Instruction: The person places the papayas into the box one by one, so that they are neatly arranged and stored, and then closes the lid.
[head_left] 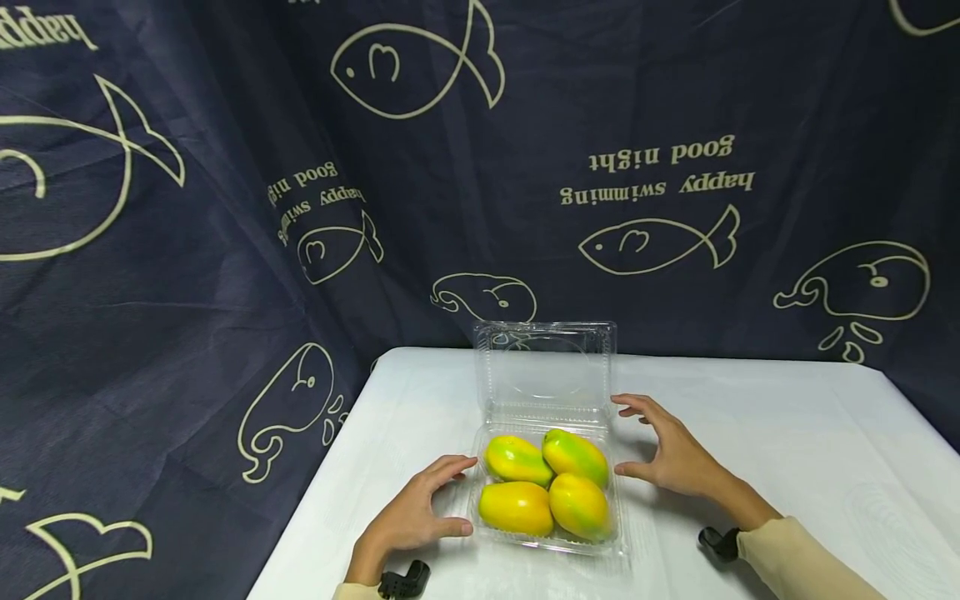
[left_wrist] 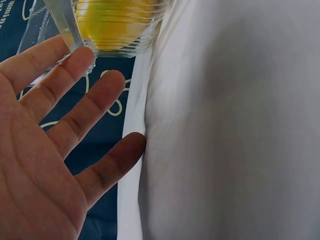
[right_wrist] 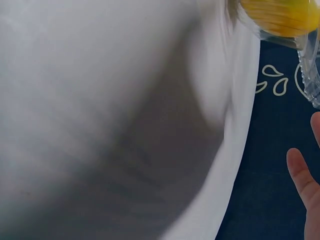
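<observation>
Bare left hand (head_left: 408, 512): fingers spread, gripping nothing, at 9 o'clock of the clear plastic rectangular clamshell box (head_left: 573, 547). Box sits on the white cloth-covered table (head_left: 757, 417), 5-6 o'clock in head view, four glossy yellow-green oval fruits (head_left: 515, 508) inside. Bare right hand (head_left: 678, 458) at box's 3 o'clock: fingers loosely bent, grip empty. Clear plastic lid (head_left: 547, 379) stands raised at 12. Beyond: navy fish-print fabric curtain (head_left: 645, 100).

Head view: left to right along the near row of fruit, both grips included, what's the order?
Left grip → near-left yellow fruit → near-right yellow fruit → right grip.
</observation>
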